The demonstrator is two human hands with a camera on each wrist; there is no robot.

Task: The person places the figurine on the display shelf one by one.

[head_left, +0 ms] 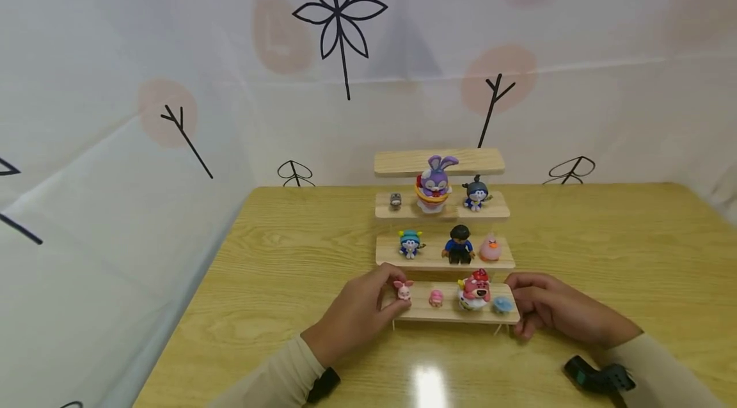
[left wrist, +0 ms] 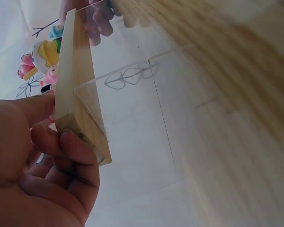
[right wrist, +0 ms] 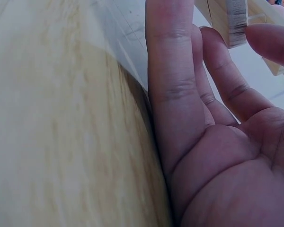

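Observation:
A tiered wooden display stand [head_left: 446, 259] with small figurines stands on the table. My left hand [head_left: 359, 309] grips the left end of its lowest shelf [head_left: 417, 314], fingers curled beneath the board [left wrist: 66, 101] in the left wrist view. A pink piglet figurine [head_left: 404, 291] sits between that thumb and forefinger in the head view. My right hand [head_left: 567, 309] holds the same shelf's right end, thumb and a fingertip either side of the board end [right wrist: 237, 21]. Along this shelf are a small pink figurine [head_left: 435, 298], a pink bear figurine [head_left: 475, 291] and a blue piece [head_left: 503, 305].
Higher shelves carry a purple rabbit figurine [head_left: 435, 184], a dark-haired toy figure [head_left: 459, 247], a pink duck figurine [head_left: 491, 248] and others. The top shelf [head_left: 403, 163] is bare wood. Behind the wood-grain table [head_left: 276, 254] hangs a patterned white cloth [head_left: 403, 107].

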